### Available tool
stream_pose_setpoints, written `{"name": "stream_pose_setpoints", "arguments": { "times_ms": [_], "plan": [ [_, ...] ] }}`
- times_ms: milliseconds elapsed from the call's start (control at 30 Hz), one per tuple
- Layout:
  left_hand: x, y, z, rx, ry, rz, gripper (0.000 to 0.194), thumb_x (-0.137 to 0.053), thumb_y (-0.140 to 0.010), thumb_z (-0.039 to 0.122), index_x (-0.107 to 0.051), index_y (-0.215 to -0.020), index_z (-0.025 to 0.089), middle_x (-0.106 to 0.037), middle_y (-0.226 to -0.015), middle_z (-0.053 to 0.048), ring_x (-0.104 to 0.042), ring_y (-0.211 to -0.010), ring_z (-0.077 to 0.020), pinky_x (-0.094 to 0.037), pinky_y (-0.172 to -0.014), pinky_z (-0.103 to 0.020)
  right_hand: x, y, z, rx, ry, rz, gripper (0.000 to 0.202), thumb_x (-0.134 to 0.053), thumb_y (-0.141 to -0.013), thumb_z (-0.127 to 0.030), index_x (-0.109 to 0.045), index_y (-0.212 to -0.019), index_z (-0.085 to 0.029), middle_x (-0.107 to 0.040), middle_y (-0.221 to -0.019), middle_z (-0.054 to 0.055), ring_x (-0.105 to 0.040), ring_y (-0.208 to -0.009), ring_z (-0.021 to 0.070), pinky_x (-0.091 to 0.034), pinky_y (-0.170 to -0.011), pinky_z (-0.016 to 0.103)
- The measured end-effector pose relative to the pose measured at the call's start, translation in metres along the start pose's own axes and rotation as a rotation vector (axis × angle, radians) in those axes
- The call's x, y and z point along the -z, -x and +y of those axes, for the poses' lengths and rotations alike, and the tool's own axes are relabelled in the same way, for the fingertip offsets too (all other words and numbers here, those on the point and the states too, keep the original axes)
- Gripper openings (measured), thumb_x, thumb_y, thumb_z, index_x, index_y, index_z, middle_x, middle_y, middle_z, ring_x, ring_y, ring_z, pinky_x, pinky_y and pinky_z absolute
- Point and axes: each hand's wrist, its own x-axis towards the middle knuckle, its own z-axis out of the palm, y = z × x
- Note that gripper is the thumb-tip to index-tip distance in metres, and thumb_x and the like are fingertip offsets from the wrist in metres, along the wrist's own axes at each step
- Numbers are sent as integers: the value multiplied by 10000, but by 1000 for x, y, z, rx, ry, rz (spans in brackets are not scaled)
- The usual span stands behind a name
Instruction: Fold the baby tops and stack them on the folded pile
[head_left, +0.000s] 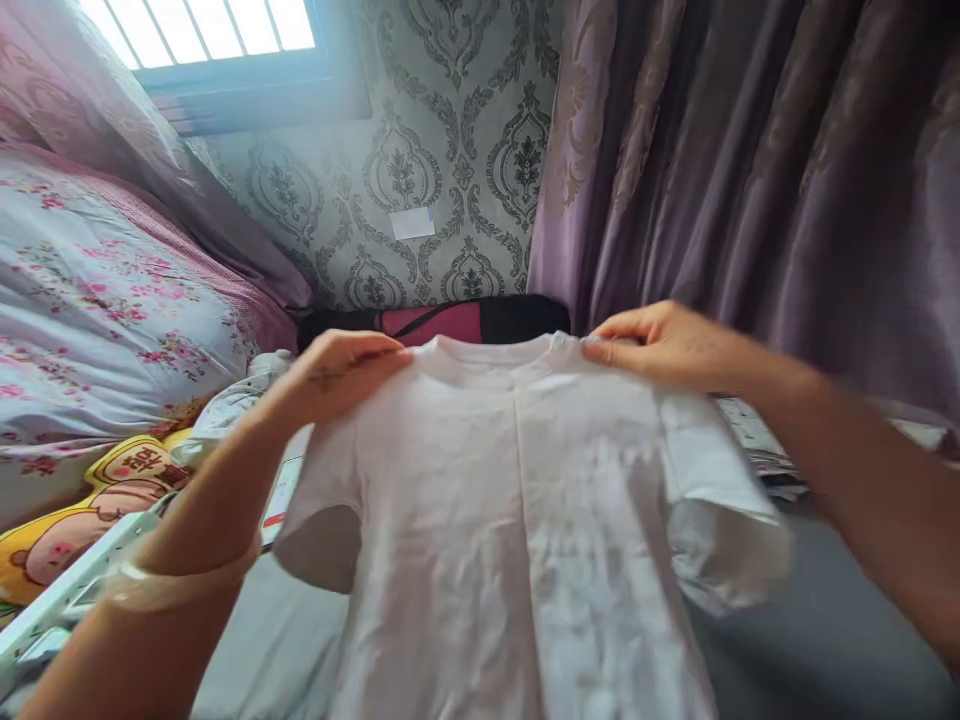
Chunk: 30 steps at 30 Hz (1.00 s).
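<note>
A white short-sleeved shirt hangs spread out between my two hands, its round collar at the top and a seam running down the middle. My left hand pinches it at the shoulder left of the collar. At the opposite shoulder, my right hand grips the fabric between thumb and fingers. Both sleeves droop open at the sides, and the lower part of the shirt runs out of view at the bottom. Some of the cloth is blurred by motion.
Below lies a grey surface. At the left are a floral cover, yellow cartoon cushions and a white plastic rack or basket. A black and pink bag rests by the wall; purple curtains hang at the right.
</note>
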Motion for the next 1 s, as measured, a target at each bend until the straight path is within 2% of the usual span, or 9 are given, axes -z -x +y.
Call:
{"name": "stream_pose_setpoints", "arguments": {
  "times_ms": [67,167,267,333,433,633,1000],
  "plan": [
    [-37,-7,-38,0,-75,-132,427,-552,-821,566,-749,-831,188,-668,-687,-4,-563,-624,-148,-398,-537,-213,-30,-14,26,27,68,-65,484,-614,-749,-689,-737,-798,-224,-725,-806,38,-636,-734,235,-471,-612,315],
    [-94,-10,-86,32,-194,-209,446,-470,-859,541,-740,-830,188,-691,-707,-32,-590,-659,-170,-401,-578,-231,-81,-32,75,49,146,-100,438,-539,-819,-641,-699,-731,-242,-717,-790,34,-614,-713,220,-441,-620,308],
    [-136,-10,-113,59,-295,-279,429,-395,-917,486,-722,-919,209,-724,-830,-66,-633,-740,-195,-395,-615,-251,-124,-46,119,3,263,-149,338,-536,-864,-539,-660,-740,-249,-701,-793,39,-605,-708,210,-413,-632,294],
    [-151,-10,-122,72,-367,-306,417,-365,-943,457,-706,-930,218,-731,-908,-86,-653,-804,-211,-392,-637,-260,-143,-53,139,-17,358,-164,287,-495,-910,-449,-625,-766,-238,-695,-837,56,-601,-720,204,-390,-637,289],
    [-160,-15,-132,69,-432,-326,394,-357,-961,430,-687,-935,217,-726,-988,-112,-661,-876,-231,-399,-679,-272,-157,-62,155,1,461,-158,264,-425,-961,-387,-596,-832,-233,-690,-946,81,-615,-799,213,-363,-652,288],
    [-166,-33,-156,47,-529,-319,407,-279,-1001,408,-640,-987,221,-707,-1030,-97,-652,-898,-217,-415,-741,-278,-167,-86,171,-10,537,-144,294,-363,-1005,-419,-593,-937,-248,-688,-1004,54,-633,-883,212,-330,-637,276],
    [-176,-94,-196,9,-576,-325,414,-292,-1003,395,-647,-1076,195,-691,-1076,-123,-648,-930,-244,-439,-783,-308,-176,-152,198,-30,591,-155,304,-371,-1013,-415,-610,-994,-228,-691,-1075,57,-632,-908,205,-325,-642,269]
  ]
}}
